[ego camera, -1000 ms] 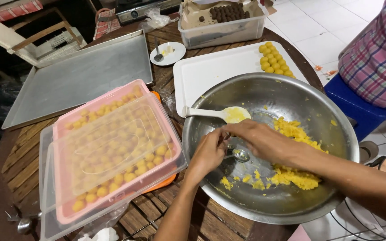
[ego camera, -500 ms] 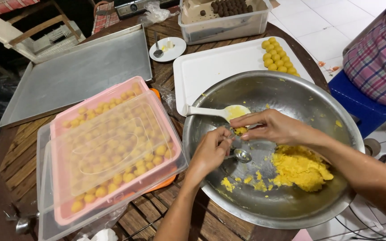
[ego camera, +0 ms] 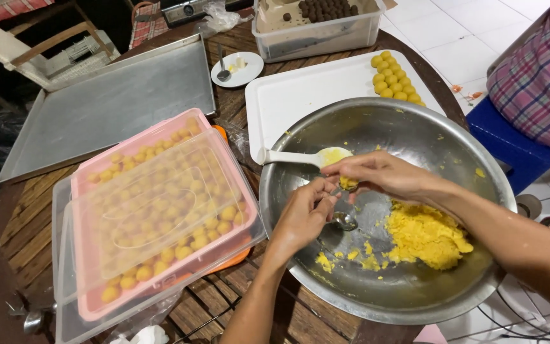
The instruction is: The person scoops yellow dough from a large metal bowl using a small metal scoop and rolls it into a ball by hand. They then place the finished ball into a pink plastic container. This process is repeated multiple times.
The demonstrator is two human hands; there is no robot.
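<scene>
Item: yellow dough lump (ego camera: pixel 349 183), pinched over steel bowl (ego camera: pixel 377 127).
We close right hand (ego camera: pixel 383 175) and left hand (ego camera: pixel 303 213) fingertips on it, seemingly; we roll gently, keeping portions even.

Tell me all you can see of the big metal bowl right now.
The metal bowl is wide, round and shiny like steel, upright on the wooden table. A yellow dough mass and crumbs lie inside; a white spoon leans on its rim. The left hand and right hand pinch a dough bit above it.
</scene>
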